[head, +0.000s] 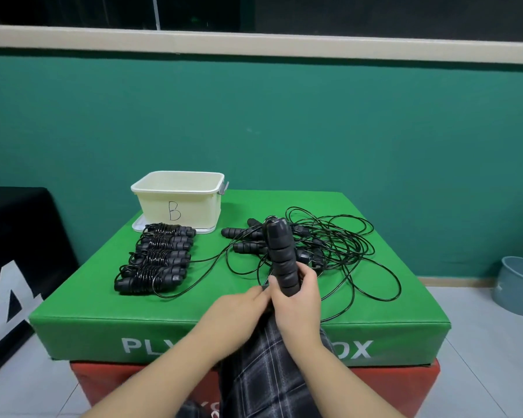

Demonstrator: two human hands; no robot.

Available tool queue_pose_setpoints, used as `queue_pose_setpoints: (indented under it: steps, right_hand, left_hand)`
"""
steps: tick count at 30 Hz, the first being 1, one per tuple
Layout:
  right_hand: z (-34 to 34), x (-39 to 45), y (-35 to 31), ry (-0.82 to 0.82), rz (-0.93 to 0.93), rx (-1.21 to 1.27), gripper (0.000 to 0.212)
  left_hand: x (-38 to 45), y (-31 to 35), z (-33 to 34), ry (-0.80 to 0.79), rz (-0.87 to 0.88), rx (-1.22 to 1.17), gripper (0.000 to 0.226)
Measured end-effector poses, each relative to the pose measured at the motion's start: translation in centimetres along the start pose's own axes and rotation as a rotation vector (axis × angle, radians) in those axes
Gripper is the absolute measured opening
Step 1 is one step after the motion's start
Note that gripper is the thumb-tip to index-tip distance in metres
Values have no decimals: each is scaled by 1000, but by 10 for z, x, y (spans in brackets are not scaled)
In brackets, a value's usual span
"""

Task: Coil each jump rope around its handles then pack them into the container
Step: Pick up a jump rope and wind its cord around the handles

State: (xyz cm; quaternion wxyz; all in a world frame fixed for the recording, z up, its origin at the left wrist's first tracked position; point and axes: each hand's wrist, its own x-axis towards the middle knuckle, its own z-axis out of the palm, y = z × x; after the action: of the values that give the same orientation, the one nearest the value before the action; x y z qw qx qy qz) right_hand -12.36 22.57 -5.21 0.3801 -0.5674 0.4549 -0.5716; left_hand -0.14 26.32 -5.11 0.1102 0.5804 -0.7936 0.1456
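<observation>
My right hand [296, 300] grips the lower end of a pair of black jump rope handles [280, 254], held upright over the near edge of the green plyo box [194, 324]. My left hand [239, 309] sits just left of it and pinches the black cord at the handles' base. Behind the handles lies a tangle of loose black ropes [329, 245] with several handles. Several coiled ropes [157, 260] lie in a row on the left. A cream container [178, 200] marked "B" stands at the back left, on its lid.
The green box rests on a red box [405, 384]. A black box [15, 251] stands to the left, a grey-blue bucket [517, 285] on the floor to the right. A green wall is behind. My plaid-clad leg [269, 372] is below my hands.
</observation>
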Motion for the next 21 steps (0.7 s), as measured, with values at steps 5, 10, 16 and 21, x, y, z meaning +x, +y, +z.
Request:
queue_pose_setpoints:
  steps: [5,10,16,21]
  right_hand:
    - [0,-2,2,-48,-2,-41,41]
    - [-2,-6,2,-98,-61,-76,42]
    - [0,-15,-5,-221,-288,-268,52]
    - [3,-15,2,-218,-492,-404,55]
  left_hand:
    - [2,-39,-25,-283,-84,24,46]
    - [-10,-97,-40,-298,-366,-93,54]
    - [5,-126,-68,-203,-620,73,66]
    - [14,-121,-81,-45,-694,-254,61]
